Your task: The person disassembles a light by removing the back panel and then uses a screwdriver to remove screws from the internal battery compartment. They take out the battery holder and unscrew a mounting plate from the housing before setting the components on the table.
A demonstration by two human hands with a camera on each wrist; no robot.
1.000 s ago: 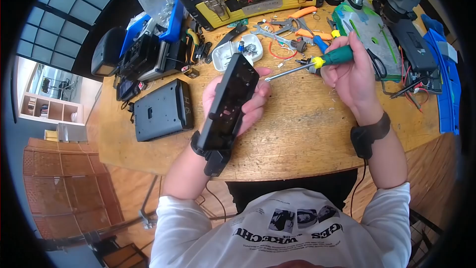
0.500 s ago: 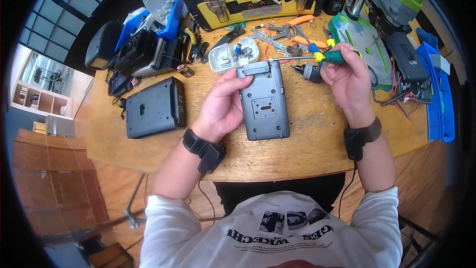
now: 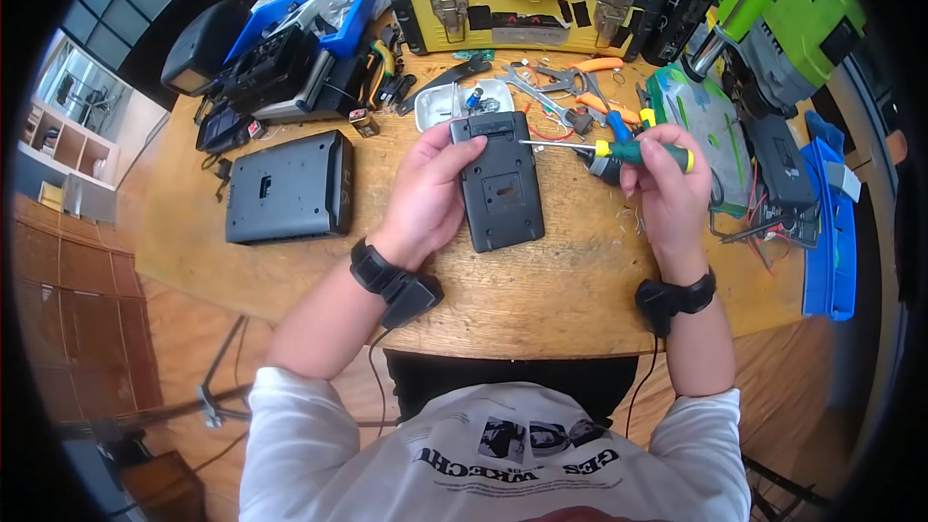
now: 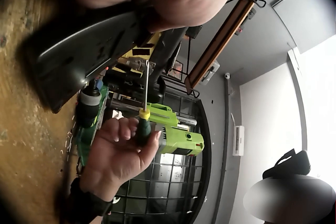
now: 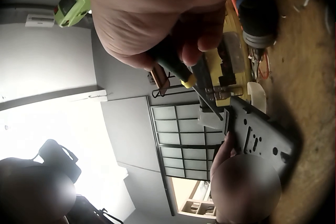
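Note:
In the head view the left hand (image 3: pixel 421 195) grips a dark flat device (image 3: pixel 503 195) by its left side, thumb on the back near a recess at the top. The device's back, with several holes, faces up. The right hand (image 3: pixel 671 201) pinches the green and yellow handle of a screwdriver (image 3: pixel 626 149), whose shaft points left. Its tip lies at the device's upper right edge; whether it touches cannot be told. From the right wrist view, the screwdriver's shaft (image 5: pixel 209 103) reaches toward the device's top edge (image 5: pixel 262 134).
A larger black case (image 3: pixel 290 189) lies at the left. Behind stand a white tray (image 3: pixel 425 114) of small parts, loose pliers and wrenches, and a yellow-black toolbox (image 3: pixel 522 21). A green drill press (image 3: pixel 739 0) and a blue tray (image 3: pixel 831 232) are at the right.
The left hand has turned the device from its glossy dark face to its back. The right hand has lowered somewhat, the screwdriver still in it. The head view has shifted.

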